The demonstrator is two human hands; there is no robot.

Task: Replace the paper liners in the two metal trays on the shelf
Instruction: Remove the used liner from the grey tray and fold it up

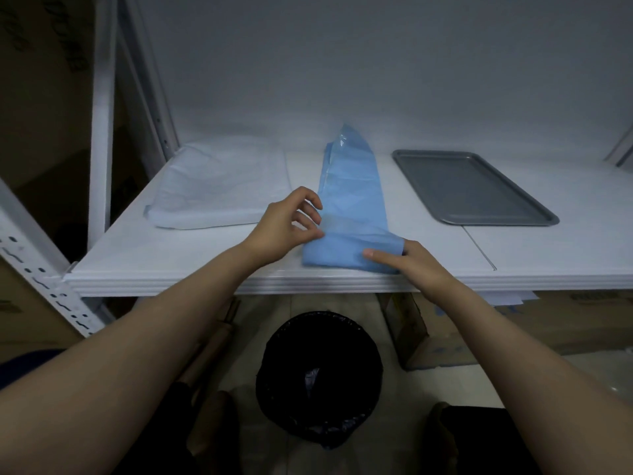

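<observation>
Blue liner [352,186] is the thing in play here, a folded strip lying in the middle of the shelf [171,255], just left of the bare metal tray [476,190] and not touching it. There's only the head view.

Its long axis runs from the front edge of the shelf straight back toward the wall. The near end lies flat under the hands and the far end pokes up a bit into a point.

The left hand [287,224] has its fingers curled and is pinching the left edge of the top fold. The right hand [421,265] grips the near right corner, thumb on top and the other fingers tucked out of sight.

My read is this is the unfolding step, with the fresh liner not yet in a tray. The next move looks like peeling the folds apart sideways, then turning the sheet so its long side matches the tray's and laying it in.

Over on the left there's a white sheet [219,190]. It might be covering the second tray, but I can't tell. A black-bagged bin [318,378] sits on the floor below.
</observation>
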